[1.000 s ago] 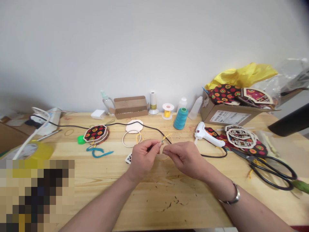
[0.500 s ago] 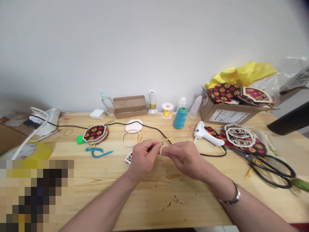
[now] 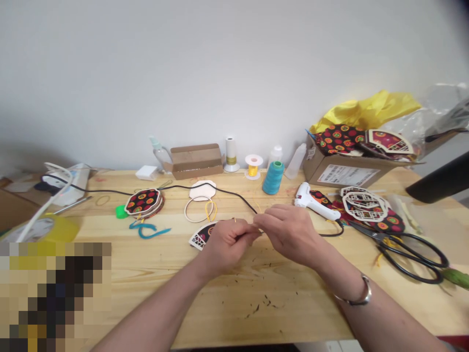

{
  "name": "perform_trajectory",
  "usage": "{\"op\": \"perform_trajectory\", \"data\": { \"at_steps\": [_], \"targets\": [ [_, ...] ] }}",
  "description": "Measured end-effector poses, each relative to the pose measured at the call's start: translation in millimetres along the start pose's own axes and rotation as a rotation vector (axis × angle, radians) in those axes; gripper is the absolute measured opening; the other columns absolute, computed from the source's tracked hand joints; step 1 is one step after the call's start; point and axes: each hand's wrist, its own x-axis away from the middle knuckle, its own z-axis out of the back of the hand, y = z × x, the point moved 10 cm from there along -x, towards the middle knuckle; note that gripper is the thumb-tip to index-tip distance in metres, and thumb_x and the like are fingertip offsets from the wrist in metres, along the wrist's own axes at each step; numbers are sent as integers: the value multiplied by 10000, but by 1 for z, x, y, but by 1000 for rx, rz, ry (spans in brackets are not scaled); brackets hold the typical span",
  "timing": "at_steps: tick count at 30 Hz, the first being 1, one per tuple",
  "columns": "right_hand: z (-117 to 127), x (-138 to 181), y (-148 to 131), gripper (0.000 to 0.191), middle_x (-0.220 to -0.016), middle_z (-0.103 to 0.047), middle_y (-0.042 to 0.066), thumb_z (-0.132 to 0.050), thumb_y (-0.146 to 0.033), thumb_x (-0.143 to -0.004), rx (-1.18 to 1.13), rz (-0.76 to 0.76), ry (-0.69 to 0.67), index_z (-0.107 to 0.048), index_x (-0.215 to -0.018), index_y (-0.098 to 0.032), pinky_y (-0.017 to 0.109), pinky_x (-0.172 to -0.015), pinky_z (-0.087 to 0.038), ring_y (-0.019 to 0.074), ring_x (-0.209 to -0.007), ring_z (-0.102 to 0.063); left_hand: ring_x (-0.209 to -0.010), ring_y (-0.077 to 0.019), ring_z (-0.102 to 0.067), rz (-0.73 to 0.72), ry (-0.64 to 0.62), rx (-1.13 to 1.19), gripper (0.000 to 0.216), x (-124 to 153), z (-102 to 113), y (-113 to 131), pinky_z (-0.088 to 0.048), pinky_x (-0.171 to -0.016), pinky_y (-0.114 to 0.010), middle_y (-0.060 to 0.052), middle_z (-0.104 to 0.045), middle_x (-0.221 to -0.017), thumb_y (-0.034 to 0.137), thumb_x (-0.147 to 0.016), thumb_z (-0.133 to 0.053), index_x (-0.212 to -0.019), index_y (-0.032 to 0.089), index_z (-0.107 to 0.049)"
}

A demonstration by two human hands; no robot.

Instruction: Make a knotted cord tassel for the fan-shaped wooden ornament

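My left hand (image 3: 227, 247) is closed, thumb and forefinger pinching a thin yellow cord (image 3: 235, 220), of which only a bit shows above the fingers. My right hand (image 3: 291, 234) is closed too, its fingertips meeting the left ones on the cord; most of the cord is hidden by the fingers. Partly covered by my left hand lies a fan-shaped wooden lattice piece (image 3: 199, 241) with dark patterned fabric. Just behind it are a pale hoop (image 3: 185, 211) and a yellow cord loop (image 3: 214, 211).
A white glue gun (image 3: 320, 205) and black-handled scissors (image 3: 406, 252) lie right, before a cardboard box (image 3: 346, 171) of fabric pieces. Behind stand a teal thread cone (image 3: 273, 178) and a yellow spool (image 3: 253, 169). Left are stacked fabric pieces (image 3: 144, 202) and blue cord (image 3: 146, 231). A black cable (image 3: 227, 191) crosses.
My right hand has turned and shifted slightly, its fingers now over the left fingertips. The yellow ends seen between the hands are mostly hidden. More of the fan-shaped piece shows.
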Motion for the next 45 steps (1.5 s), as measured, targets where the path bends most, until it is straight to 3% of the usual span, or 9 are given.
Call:
{"op": "perform_trajectory", "data": {
  "at_steps": [3,7,13,23,30,38,45],
  "targets": [
    [-7,0,20,199,-649,-610,11,-462,-160,-878,-266,-140,-53,-640,-788,-155,223,-548,-308,105,-602,-517,-584,-112,-533,-29,-30,86,151,1,-1,4,-425,-576,-229,-8,-617,-624,152,-817,-559,-760,163,-698],
    [-28,3,39,213,-635,-611,-8,-506,-235,-884,-563,-325,-151,-651,-752,-155,195,-562,-344,83,-584,-510,-581,-112,-529,-19,40,215,115,1,7,3,-438,-574,-229,0,-601,-606,161,-802,-591,-749,166,-693],
    [-39,8,44,226,-600,-572,-15,-467,-159,-856,-605,-414,-169,-658,-736,-143,201,-541,-325,85,-561,-463,-539,-86,-490,43,234,175,120,4,27,-3,-399,-514,-197,22,-584,-584,173,-806,-591,-730,177,-684],
    [-36,7,34,301,-525,-330,-58,-492,-199,-863,-606,-379,-160,-495,-565,-150,192,-489,-254,68,-514,-297,-479,-81,-454,170,375,101,152,10,39,-19,-362,-434,-191,26,-566,-560,240,-801,-593,-691,170,-671],
    [-34,4,22,285,-527,-402,-51,-488,-223,-876,-552,-336,-181,-535,-603,-155,195,-511,-282,70,-510,-345,-526,-97,-490,146,379,57,153,9,39,-16,-412,-499,-197,20,-580,-576,228,-807,-583,-701,172,-678],
    [-28,4,12,283,-527,-372,-58,-450,-226,-898,-470,-267,-185,-539,-637,-162,205,-510,-255,67,-496,-299,-540,-100,-498,137,392,33,147,9,40,-13,-421,-515,-197,19,-582,-575,218,-796,-590,-703,163,-689],
    [-21,3,1,226,-526,-477,-37,-423,-186,-892,-196,-127,-113,-586,-736,-166,237,-495,-224,80,-484,-372,-572,-117,-550,122,384,0,135,8,39,-15,-440,-545,-209,7,-649,-628,217,-802,-585,-745,174,-701]
  ]
}}
